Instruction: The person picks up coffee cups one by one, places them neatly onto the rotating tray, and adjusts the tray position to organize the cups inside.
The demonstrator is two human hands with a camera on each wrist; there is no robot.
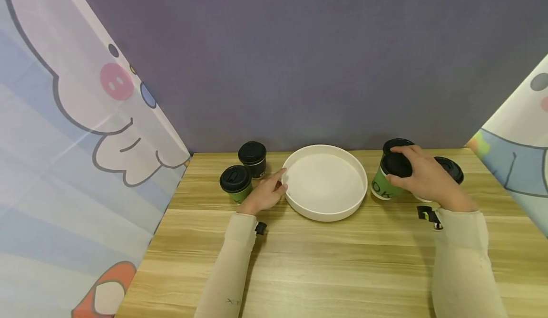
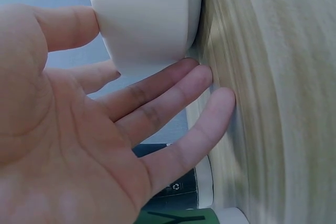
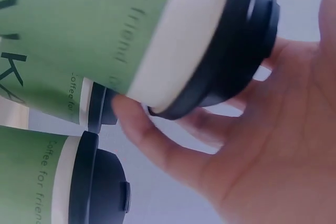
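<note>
A round white tray (image 1: 325,216) lies on the wooden table. My left hand (image 1: 265,193) is at its left side, thumb and forefinger touching the rim, the other fingers stretched loosely along the wall (image 2: 147,19). My right hand (image 1: 428,175) holds a green paper coffee cup (image 1: 382,186) from above, fingers and thumb round its black lid (image 3: 231,51). The cup looks slightly tilted, right of the tray. Close by are a second lidded cup (image 1: 396,143) behind it and a third cup (image 1: 451,168), partly hidden by the hand.
Left of the tray stand a black-lidded dark cup (image 1: 257,168) and a black-lidded green cup (image 1: 239,195), near the left hand. A grey wall panel (image 1: 299,71) borders the table's back edge. Cartoon-printed sheets (image 1: 85,166) line the sides.
</note>
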